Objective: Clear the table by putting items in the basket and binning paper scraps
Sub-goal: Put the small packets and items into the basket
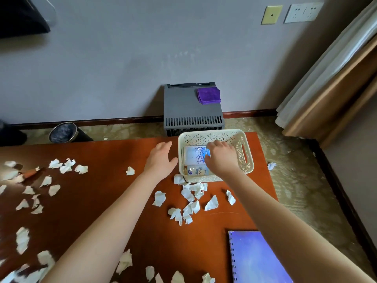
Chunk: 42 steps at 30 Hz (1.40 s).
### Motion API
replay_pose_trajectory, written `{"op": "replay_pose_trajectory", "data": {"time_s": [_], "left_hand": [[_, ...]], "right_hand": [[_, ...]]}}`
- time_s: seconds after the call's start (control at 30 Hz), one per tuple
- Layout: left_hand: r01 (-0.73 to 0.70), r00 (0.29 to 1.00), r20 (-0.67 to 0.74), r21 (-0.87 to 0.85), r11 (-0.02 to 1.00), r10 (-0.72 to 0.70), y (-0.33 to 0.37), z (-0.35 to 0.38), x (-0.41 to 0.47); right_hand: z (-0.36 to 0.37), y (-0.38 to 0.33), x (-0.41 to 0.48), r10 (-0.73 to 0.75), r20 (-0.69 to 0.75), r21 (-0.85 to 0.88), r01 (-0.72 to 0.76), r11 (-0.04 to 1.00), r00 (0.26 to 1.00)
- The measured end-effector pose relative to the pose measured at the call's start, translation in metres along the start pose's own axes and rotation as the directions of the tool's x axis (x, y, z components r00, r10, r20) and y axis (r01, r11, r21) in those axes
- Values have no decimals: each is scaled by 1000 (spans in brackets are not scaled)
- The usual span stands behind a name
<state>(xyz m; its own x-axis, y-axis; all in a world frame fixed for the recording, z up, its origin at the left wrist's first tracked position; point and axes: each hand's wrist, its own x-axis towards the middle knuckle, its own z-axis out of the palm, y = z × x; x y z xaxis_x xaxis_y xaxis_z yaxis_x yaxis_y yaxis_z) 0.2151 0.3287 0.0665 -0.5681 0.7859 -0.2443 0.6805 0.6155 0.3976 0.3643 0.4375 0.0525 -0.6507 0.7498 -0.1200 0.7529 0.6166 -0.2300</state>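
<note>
Notebook (259, 260) nearest us waits; right grip (221, 158) pinches the pack (192, 155) inside the basket (212, 133), left grip (161, 158) spread, empty, alongside: we should release it flat.

Red-brown table (102, 201), paper scraps (189, 201), cream basket (246, 158), blue notebook (259, 258).

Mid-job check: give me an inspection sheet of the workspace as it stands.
Surface: reddish-brown wooden table, littered all over.
Job's things: cream lattice plastic basket holding white-and-blue packets; white torn paper scraps; purple spiral notebook, near right; round black bin on floor.
Clutter: blurred orange-brown object, far left.
Hands: left hand open beside basket; right hand inside basket on a packet, grip unclear.
Cables: nothing seen.
Surroundings: grey box with purple cloth by wall.
</note>
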Motion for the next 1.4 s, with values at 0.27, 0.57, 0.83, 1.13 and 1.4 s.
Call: {"op": "replay_pose_trajectory", "data": {"time_s": [0.27, 0.57, 0.83, 1.13, 1.4], "left_hand": [[98, 994, 42, 35, 995, -100, -67, -24, -65], [110, 991, 68, 25, 994, -111, -168, -50, -123], [119, 989, 86, 43, 992, -122, -311, -81, -167], [35, 972, 233, -24, 999, -28, -366, -45, -215], [-109, 958, 280, 167, 980, 59, -365, -6, -232]], "right_hand": [[10, -78, -48, -202, -16, 69, 203, 977, 979], [51, -174, -100, -264, 58, 105, 257, 961, 963], [99, -303, -136, -193, 106, 110, 182, 977, 975], [146, -325, -198, 91, 277, 26, -102, 994, 957], [169, -306, -244, 280, 329, 22, -303, 953, 902]]}}
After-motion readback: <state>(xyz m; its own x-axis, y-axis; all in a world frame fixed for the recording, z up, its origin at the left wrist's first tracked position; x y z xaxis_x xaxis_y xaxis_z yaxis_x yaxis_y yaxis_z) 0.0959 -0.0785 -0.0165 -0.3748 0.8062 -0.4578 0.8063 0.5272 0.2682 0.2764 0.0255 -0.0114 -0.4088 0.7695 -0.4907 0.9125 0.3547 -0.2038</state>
